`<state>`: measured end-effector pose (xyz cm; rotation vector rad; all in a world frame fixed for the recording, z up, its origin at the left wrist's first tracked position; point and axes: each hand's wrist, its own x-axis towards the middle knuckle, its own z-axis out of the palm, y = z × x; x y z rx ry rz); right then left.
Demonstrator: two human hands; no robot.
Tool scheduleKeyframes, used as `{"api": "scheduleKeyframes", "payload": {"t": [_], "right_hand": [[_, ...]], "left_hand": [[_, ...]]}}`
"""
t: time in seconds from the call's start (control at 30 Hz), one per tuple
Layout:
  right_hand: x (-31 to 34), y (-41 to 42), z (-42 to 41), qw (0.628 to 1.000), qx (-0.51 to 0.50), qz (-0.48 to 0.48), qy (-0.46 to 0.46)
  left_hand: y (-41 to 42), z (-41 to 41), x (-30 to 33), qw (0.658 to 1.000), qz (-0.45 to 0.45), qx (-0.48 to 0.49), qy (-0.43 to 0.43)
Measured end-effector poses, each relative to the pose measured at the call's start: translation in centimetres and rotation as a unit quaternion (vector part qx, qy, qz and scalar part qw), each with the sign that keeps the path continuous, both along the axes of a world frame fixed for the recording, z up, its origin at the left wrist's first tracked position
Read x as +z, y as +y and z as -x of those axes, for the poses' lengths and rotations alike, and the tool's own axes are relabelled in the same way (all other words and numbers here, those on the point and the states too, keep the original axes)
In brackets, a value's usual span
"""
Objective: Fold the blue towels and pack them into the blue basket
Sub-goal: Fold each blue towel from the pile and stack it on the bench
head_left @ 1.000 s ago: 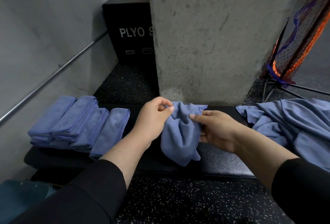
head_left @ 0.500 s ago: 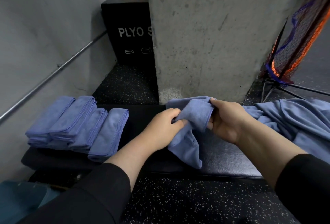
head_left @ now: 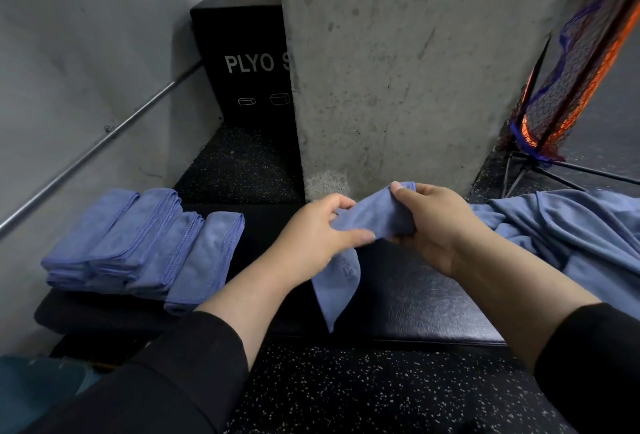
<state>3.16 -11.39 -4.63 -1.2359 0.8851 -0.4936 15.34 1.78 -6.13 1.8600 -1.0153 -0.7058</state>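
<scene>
Four folded blue towels (head_left: 138,246) lie in an overlapping row at the left end of a black padded bench (head_left: 415,309), each a soft, napped rectangle with stitched edges showing along its fold. Below them, at the bottom left corner, a dull teal shape (head_left: 31,388) shows, too cut off to say what it is. Toward the middle, the left hand (head_left: 315,236) pinches a crumpled blue towel (head_left: 374,219) between thumb and curled fingers, and a limp tail of that cloth hangs under the hand down over the bench's smooth, faintly grained front edge. Just beside it, the right hand (head_left: 433,222) grips the same towel's upper end, thumb on top and fingers wrapped beneath, so the cloth is bunched into a short roll stretched between the two hands above the bench. Behind them rises a rough, pitted concrete pillar (head_left: 398,63), with a black plyo box (head_left: 242,59) to its left. At the right, a loose heap of unfolded blue towels (head_left: 571,229) lies in smooth rumpled folds on the bench, near the right wrist.
</scene>
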Motion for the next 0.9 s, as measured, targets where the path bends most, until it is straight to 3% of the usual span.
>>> {"api": "scheduleKeyframes", "payload": {"t": [0.1,0.2,0.4,0.57,0.63,0.7,0.77,0.83,0.9], "right_hand": [[0.6,-0.8,0.2,0.998,-0.060,-0.005,0.004],[1.2,-1.5,0.8,0.996,-0.085,-0.018,-0.014],[1.2,-2.9,1.5,0.987,-0.138,0.086,-0.006],[1.3,-4.5,2.5,0.983,-0.177,0.036,-0.044],[1.3,-5.0,2.8,0.983,-0.176,0.018,-0.052],[1.2,-5.2,3.0,0.982,-0.173,0.006,-0.071],[1.3,-5.3,3.1,0.979,-0.175,-0.013,-0.104],[1.3,-5.5,3.2,0.974,-0.182,-0.032,-0.130],[1.4,-5.5,3.4,0.974,-0.188,-0.036,-0.124]], "left_hand": [[-0.1,0.4,-0.4,0.991,-0.067,-0.027,-0.111],[-0.2,-0.3,-0.8,0.971,-0.086,0.065,-0.213],[0.9,-3.2,-0.8,0.941,-0.117,0.187,-0.256],[1.8,-5.6,0.2,0.914,-0.124,0.218,-0.318],[1.4,-5.9,0.8,0.933,-0.103,0.248,-0.239],[0.6,-5.3,1.4,0.966,-0.011,0.256,-0.020],[-0.1,-5.0,1.8,0.957,0.083,0.236,0.145],[-0.7,-5.4,1.7,0.941,0.161,0.224,0.196],[-1.0,-5.8,1.6,0.944,0.196,0.229,0.136]]}}
